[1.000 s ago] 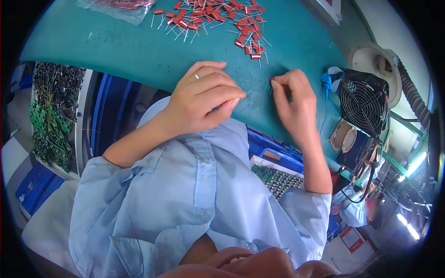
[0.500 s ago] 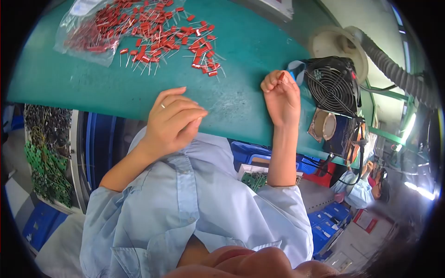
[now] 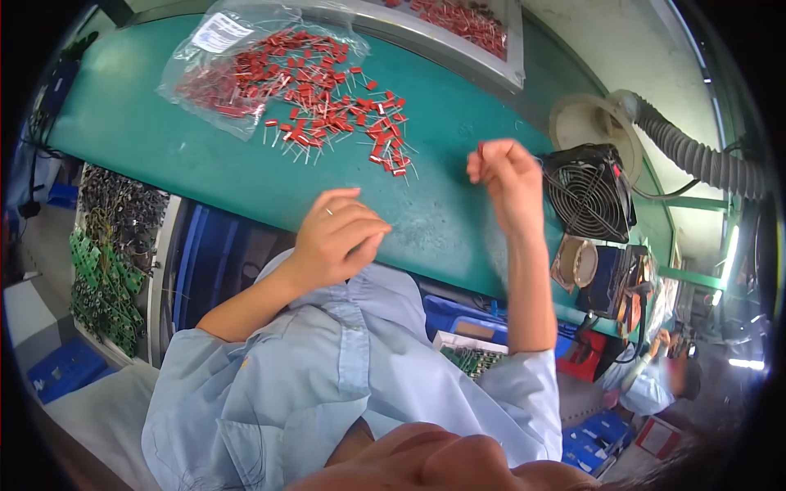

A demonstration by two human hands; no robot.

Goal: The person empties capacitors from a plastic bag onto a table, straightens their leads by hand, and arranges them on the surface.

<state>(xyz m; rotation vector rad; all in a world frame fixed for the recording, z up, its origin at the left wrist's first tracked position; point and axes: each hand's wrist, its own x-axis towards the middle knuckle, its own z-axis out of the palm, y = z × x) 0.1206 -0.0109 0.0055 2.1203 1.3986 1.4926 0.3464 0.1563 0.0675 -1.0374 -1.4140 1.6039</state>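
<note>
My right hand (image 3: 512, 184) is raised over the right part of the green bench. Its thumb and fingers pinch a small red capacitor (image 3: 481, 150), mostly hidden by the fingertips. Near the bench's front edge, my left hand (image 3: 340, 237), with a ring on one finger, is curled with thumb and index tips together. Whatever it may hold is hidden. Beyond the hands lies a loose pile of red capacitors (image 3: 323, 110) with long wire leads. More of them spill from a clear plastic bag (image 3: 176, 78) with a white label.
A tray (image 3: 514, 49) of red parts stands at the back. To the right are a black fan (image 3: 585, 196), an extraction hood (image 3: 573, 123) and its grey hose (image 3: 679, 135). Green circuit boards (image 3: 106, 286) sit at lower left. Another person (image 3: 651, 380) is at far right.
The camera view has shifted, so the bench and both hands appear lower and further right. My right hand has turned, the capacitor still in its fingertips. My left hand keeps its curled shape.
</note>
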